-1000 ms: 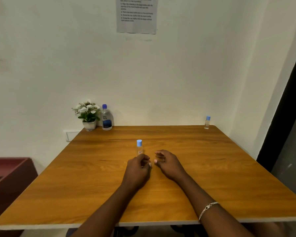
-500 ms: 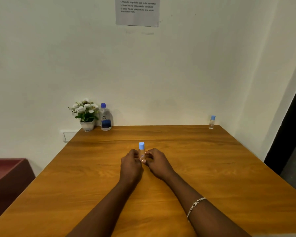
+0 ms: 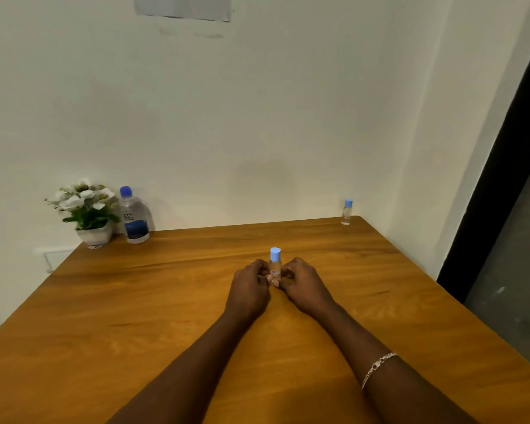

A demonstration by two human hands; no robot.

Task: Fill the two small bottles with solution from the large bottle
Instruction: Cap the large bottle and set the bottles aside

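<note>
Left grip and right grip both pinch the small bottle, upright mid-way across the surface, large bottle far left; narrow and light, it could tip or slip if its cap is twisted unevenly.

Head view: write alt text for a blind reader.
The left hand and right hand hold a capped small bottle, upright at the middle of a wooden table. A capped large bottle stands beside a flower pot at the far left corner; a second small bottle stands at the far right corner.
</note>
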